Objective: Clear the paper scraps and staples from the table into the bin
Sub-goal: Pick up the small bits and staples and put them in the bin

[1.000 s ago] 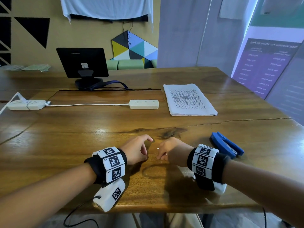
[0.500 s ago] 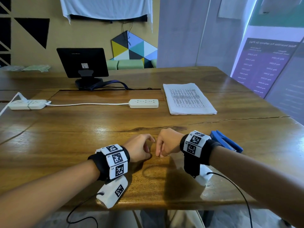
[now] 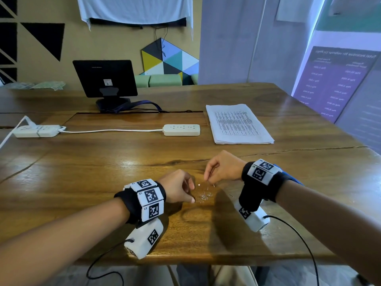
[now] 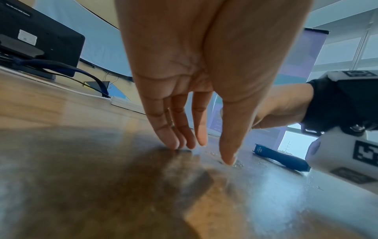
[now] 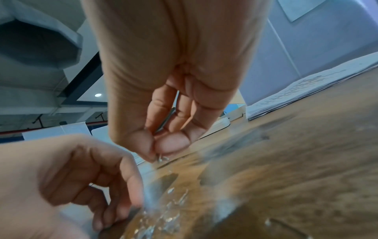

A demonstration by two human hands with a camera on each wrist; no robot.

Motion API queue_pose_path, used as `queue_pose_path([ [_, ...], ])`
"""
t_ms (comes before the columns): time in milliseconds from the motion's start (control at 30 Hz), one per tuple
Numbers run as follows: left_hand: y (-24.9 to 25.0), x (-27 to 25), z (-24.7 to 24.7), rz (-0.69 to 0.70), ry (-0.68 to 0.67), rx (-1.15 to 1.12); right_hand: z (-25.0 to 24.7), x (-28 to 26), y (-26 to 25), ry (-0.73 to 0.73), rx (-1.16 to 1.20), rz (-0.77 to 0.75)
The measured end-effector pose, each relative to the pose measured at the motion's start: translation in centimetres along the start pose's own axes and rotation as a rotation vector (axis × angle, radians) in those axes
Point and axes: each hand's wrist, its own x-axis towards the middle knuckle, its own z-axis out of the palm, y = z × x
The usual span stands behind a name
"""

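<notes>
Tabletop (image 3: pixel 82 182): wood. Since a second ago my right hand (image 3: pixel 223 166) has risen off the surface and drawn away from my left hand (image 3: pixel 177 188), uncovering a small heap of staples (image 3: pixel 203 197) near the front edge, roughly midway along it. A tiny white scrap (image 3: pixel 199 184) lies just behind the heap. Judgement: gathering is done; collection has begun.

Papers (image 3: pixel 237 123): stacked toward the back right, well apart from the heap. Stapler (image 4: pixel 282 157): blue, by the right wrist.

Left hand: fingers (image 4: pixel 171 137) extended, tips pressed to the tabletop beside the heap, holding nothing. Right hand: thumb and fingertips pinched on a few staples (image 5: pixel 161 157), lifted clear above the heap.

Containers: no bin in any view; nothing deposited so far as I can see.
</notes>
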Motion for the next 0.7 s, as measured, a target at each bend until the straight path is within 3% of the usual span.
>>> queue_pose_path([
  [500,2.9,2.0,1.1,0.063,0.138,0.097,-1.1,-0.8,1.9,0.034,0.020,0.008],
  [700,3.3,1.5,1.7,0.222,0.002,0.258,-1.3,-1.2,2.7,0.040,0.001,0.014],
])
